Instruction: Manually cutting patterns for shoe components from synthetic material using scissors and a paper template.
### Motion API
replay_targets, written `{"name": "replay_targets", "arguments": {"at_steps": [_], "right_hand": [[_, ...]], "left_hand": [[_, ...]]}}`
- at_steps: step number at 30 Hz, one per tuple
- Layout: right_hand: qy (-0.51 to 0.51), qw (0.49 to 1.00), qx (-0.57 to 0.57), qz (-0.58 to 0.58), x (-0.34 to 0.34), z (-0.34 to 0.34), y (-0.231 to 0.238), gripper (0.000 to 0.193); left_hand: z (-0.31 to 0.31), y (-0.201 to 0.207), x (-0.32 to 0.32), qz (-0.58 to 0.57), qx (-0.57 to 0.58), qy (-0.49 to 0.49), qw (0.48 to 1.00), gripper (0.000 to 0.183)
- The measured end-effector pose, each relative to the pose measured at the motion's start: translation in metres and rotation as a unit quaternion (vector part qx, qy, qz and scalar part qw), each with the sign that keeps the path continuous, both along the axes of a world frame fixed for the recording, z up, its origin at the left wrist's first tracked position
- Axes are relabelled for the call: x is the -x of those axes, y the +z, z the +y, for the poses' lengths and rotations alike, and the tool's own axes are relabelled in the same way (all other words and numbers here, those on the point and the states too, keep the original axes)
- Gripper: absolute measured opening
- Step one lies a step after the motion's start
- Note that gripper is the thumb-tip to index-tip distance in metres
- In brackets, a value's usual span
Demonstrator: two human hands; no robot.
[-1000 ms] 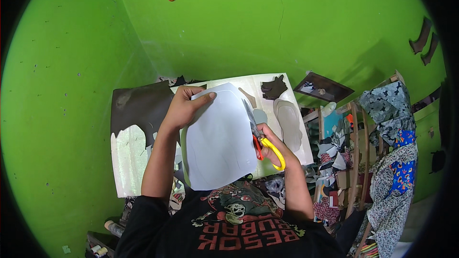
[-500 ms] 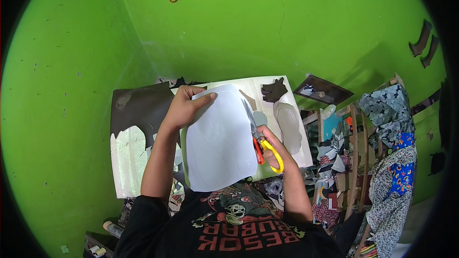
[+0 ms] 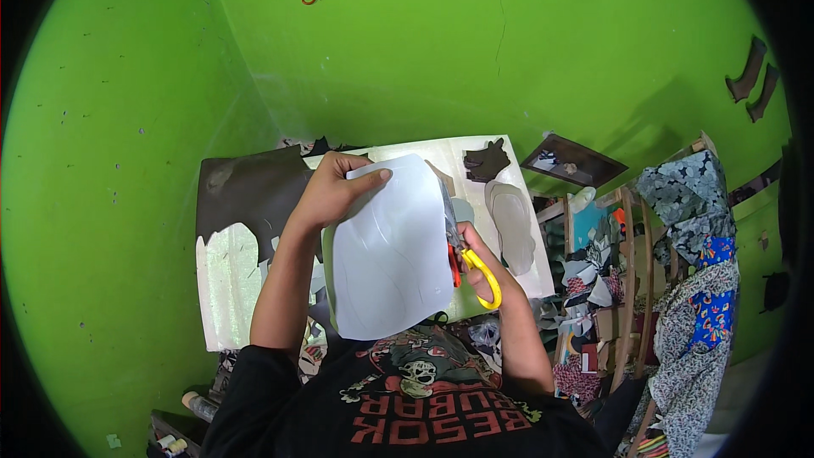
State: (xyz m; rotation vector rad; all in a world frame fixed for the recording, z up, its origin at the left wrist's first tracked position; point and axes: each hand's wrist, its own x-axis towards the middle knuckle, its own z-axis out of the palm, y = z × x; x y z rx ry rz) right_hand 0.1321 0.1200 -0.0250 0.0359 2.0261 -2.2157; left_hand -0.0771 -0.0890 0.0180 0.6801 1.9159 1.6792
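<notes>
white sheet [image 3: 394,250], one pair of scissors [image 3: 469,255]

Bare left hand [image 3: 335,187]'s pinching thumb-on-top, bare right hand [image 3: 489,254]'s gripping lower down, bare forearms [image 3: 282,284] both angling inward.
</notes>
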Motion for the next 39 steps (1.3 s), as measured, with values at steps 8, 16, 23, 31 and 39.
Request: {"name": "replay_targets", "arguments": {"at_steps": [8,16,23,31,39], "right_hand": [[0.005,1.0,0.006,0.011,-0.002,0.001,-0.008,0.053],[-0.055,0.991,0.079,-0.088,0.0,0.0,-0.005,0.027],[-0.048,0.999,-0.009,-0.02,-0.001,-0.001,-0.013,0.031],[-0.061,0.995,0.029,-0.067,0.0,-0.001,-0.008,0.05],[-0.075,0.994,0.068,-0.037,-0.001,-0.005,-0.012,0.046]], "left_hand": [[0.001,-0.002,0.001,0.016,0.016,0.014,1.0,0.023],[0.0,0.007,0.002,0.001,0.022,0.011,1.0,0.023],[-0.001,0.007,0.003,0.026,0.019,0.009,0.999,0.022],[-0.001,0.009,0.002,0.028,0.004,0.007,1.0,0.022],[-0.003,0.013,0.0,0.011,-0.011,0.006,1.0,0.021]]}}
